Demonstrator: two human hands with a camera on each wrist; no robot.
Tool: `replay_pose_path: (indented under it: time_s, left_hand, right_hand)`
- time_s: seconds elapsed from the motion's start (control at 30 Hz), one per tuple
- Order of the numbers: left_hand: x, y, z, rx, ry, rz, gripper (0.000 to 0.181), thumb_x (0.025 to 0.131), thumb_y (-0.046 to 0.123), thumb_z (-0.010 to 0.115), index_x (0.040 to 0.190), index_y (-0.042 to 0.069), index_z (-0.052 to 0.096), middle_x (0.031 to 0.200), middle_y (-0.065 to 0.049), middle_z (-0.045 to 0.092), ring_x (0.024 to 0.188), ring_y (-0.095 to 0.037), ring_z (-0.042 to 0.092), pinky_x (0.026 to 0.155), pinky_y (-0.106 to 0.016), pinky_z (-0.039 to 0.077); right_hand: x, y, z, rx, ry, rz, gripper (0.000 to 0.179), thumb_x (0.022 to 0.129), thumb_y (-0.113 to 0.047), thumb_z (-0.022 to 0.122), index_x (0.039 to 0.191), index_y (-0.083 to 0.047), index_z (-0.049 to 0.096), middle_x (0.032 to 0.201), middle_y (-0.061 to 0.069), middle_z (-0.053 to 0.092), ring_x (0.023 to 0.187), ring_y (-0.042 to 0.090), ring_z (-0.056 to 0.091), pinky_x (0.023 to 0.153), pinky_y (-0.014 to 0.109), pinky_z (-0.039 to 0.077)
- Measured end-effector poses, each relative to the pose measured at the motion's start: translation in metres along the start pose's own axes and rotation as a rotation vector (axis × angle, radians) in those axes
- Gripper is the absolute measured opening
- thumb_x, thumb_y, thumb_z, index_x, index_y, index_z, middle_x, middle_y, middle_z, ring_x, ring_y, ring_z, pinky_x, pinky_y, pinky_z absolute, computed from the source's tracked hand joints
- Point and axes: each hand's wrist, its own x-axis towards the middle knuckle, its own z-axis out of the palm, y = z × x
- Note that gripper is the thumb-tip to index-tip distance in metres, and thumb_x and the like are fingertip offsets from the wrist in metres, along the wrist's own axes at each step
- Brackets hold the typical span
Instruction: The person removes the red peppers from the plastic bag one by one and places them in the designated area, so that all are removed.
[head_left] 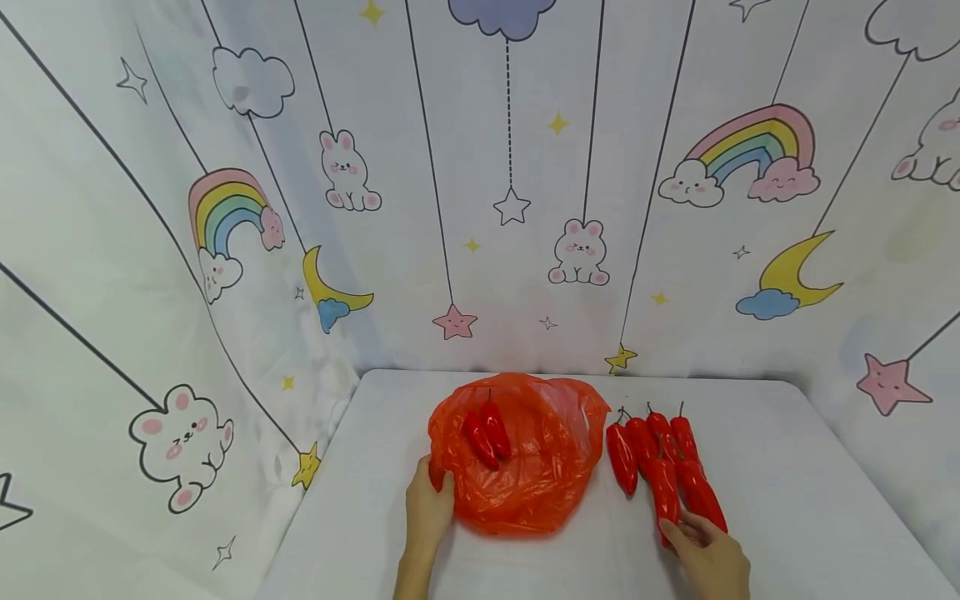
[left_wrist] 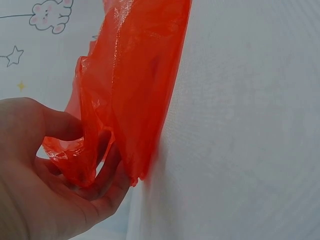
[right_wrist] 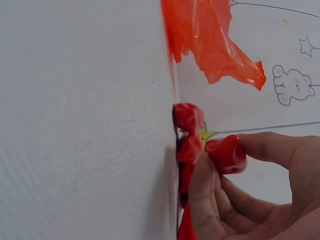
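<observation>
An open red plastic bag (head_left: 525,508) lies on the white table, with two red chili peppers (head_left: 480,439) inside it. My left hand (head_left: 430,508) holds the bag's left rim, the thin plastic bunched between thumb and fingers in the left wrist view. At the right, my right hand (head_left: 708,554) pinches the near end of a shiny red chili pepper (right_wrist: 227,155) between thumb and fingers. This pepper overlaps others of a group of several red peppers (head_left: 622,458), which lie side by side with their stems pointing away from me.
The white table (head_left: 345,517) reaches back to a hanging cloth (head_left: 510,283) printed with rabbits, stars and rainbows. Another cloth side (head_left: 90,350) hangs along the left. The peppers lie just right of the bag's right edge.
</observation>
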Motion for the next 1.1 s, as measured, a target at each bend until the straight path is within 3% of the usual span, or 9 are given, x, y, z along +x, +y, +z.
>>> replay_pose_path:
  time_s: [0.27, 0.67, 0.93, 1.1]
  left_hand:
    - [0.0, -0.001, 0.001, 0.002, 0.006, 0.009, 0.039, 0.097, 0.006, 0.068, 0.133, -0.004, 0.059, 0.128, -0.021, 0.069, 0.12, -0.041, 0.066, 0.105, -0.059, 0.051]
    - [0.0, -0.001, 0.0, -0.01, -0.008, -0.008, 0.039, 0.098, 0.007, 0.067, 0.135, -0.003, 0.058, 0.129, -0.02, 0.069, 0.121, -0.039, 0.066, 0.104, -0.059, 0.051]
    - [-0.001, 0.0, 0.0, -0.012, -0.006, 0.001, 0.04, 0.097, 0.006, 0.067, 0.135, -0.004, 0.058, 0.128, -0.021, 0.069, 0.12, -0.04, 0.066, 0.104, -0.059, 0.052]
    - [0.0, 0.0, 0.0, -0.014, -0.007, 0.001, 0.039, 0.098, 0.007, 0.067, 0.134, -0.004, 0.058, 0.128, -0.021, 0.069, 0.12, -0.04, 0.066, 0.104, -0.06, 0.051]
  right_hand:
    - [0.001, 0.006, -0.002, -0.009, 0.013, 0.04, 0.077, 0.088, -0.047, 0.082, 0.13, 0.013, 0.06, 0.096, 0.023, 0.074, 0.073, 0.022, 0.071, 0.061, 0.036, 0.06]
    - [0.004, 0.014, -0.002, -0.059, 0.037, 0.064, 0.074, 0.088, -0.045, 0.082, 0.128, 0.013, 0.061, 0.096, 0.024, 0.074, 0.081, 0.029, 0.068, 0.059, 0.035, 0.058]
    - [0.004, 0.015, -0.002, -0.114, 0.073, 0.147, 0.064, 0.092, -0.037, 0.079, 0.13, 0.011, 0.058, 0.104, 0.029, 0.071, 0.096, 0.042, 0.062, 0.076, 0.054, 0.054]
    - [0.003, 0.013, -0.002, -0.152, 0.089, 0.175, 0.062, 0.093, -0.035, 0.078, 0.13, 0.01, 0.057, 0.107, 0.03, 0.07, 0.097, 0.043, 0.059, 0.078, 0.056, 0.052]
